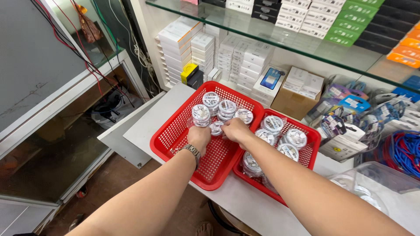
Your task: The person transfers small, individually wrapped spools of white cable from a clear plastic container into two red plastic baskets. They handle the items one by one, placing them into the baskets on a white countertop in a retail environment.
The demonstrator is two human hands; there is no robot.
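Nearest the camera, two bare forearms, the left with a metal wristwatch (191, 151); left hand (199, 137) and right hand (236, 130) both curled knuckles-up around one small round clear-wrapped coil pack (216, 128) at the back of the left red basket (175, 135). Five more such packs (226, 107) clustered along that basket's far wall; about five in the right red basket (311, 153), touching the first. Behind: stacked white boxes (177, 37), one yellow-and-black box (189, 71), a brown carton (291, 104); green, white, black and orange boxes (350, 24) on the glass shelf (262, 32).
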